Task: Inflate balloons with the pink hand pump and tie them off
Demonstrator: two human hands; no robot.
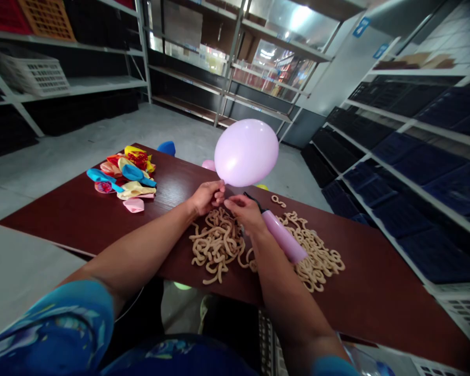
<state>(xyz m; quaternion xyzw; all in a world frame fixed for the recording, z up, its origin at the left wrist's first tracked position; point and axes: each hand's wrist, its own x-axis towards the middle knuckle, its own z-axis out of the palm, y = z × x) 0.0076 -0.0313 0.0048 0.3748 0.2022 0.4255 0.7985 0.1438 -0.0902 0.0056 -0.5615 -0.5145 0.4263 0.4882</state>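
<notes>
An inflated pale pink balloon (246, 152) floats just above the dark red table (70, 209). My left hand (207, 196) pinches its neck at the bottom, fingers closed. My right hand (246, 213) is right beside it, fingers curled near the neck; whether it grips the neck is unclear. A pink hand pump (282, 236) lies on the table against my right wrist. Under both hands lies a heap of beige S-shaped clips (219, 245).
A pile of flat, coloured balloons (125, 175) lies at the table's far left. A blue balloon (166, 148) and another pink balloon (209, 165) sit beyond the far edge. Metal shelving with crates lines the left, back and right walls.
</notes>
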